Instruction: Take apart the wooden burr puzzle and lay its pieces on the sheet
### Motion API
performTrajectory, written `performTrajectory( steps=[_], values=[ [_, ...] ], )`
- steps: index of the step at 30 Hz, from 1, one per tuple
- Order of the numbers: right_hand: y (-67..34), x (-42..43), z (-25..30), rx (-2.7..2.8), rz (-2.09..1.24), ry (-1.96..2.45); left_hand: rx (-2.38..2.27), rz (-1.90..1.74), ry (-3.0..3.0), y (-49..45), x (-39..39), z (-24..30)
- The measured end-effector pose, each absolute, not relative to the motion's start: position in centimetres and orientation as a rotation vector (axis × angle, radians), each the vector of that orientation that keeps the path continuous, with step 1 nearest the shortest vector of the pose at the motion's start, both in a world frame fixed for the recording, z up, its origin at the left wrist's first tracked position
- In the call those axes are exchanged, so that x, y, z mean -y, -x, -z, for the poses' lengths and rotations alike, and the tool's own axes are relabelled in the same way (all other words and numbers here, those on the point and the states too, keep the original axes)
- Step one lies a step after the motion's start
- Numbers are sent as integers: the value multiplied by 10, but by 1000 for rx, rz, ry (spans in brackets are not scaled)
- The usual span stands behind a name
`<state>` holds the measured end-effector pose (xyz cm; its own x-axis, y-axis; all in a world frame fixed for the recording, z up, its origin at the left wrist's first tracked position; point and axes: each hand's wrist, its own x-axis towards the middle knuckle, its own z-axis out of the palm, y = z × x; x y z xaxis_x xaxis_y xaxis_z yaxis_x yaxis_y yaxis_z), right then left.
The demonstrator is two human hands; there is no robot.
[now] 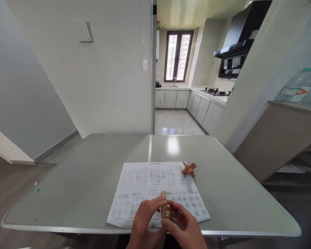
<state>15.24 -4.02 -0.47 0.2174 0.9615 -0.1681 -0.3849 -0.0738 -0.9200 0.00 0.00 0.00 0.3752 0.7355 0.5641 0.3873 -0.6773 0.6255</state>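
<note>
Both my hands hold a small cluster of wooden puzzle pieces (165,209) over the near edge of the table. My left hand (146,221) grips it from the left, fingers along its top and side. From the right, my right hand (182,223) closes round it, thumb at the near end. A dark mark like a "3" shows on the end facing me; my fingers hide part of the cluster. Beneath lies a white instruction sheet (142,176) printed with rows of small diagrams. An interlocked wooden burr puzzle (189,169) rests on the sheet's far right corner.
The pale grey-green table (75,186) has a metal rim and a seam across its middle. A small teal bit (37,190) lies near its left edge. Plastic bottles (298,86) stand on a shelf at the right. A kitchen lies beyond the doorway.
</note>
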Motion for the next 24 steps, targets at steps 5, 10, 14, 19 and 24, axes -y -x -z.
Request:
performTrajectory(
  steps=[5, 10, 14, 19, 24],
  values=[
    [-160, 37, 1, 737, -1360, 1120, -960, -1209, -2236, 2, 0, 3],
    [-158, 39, -1, 803, -1283, 1182, -959, -1147, -2113, 2, 1, -1],
    [-152, 43, -5, 901, -1138, 1255, -980, -1003, -1885, -3, 7, -10],
    [-149, 46, -9, 897, -1029, 1308, -938, -967, -1764, -6, 14, -14],
    [-154, 49, -17, 921, -1064, 1314, -919, -970, -1462, -4, 12, -5]
  ],
)
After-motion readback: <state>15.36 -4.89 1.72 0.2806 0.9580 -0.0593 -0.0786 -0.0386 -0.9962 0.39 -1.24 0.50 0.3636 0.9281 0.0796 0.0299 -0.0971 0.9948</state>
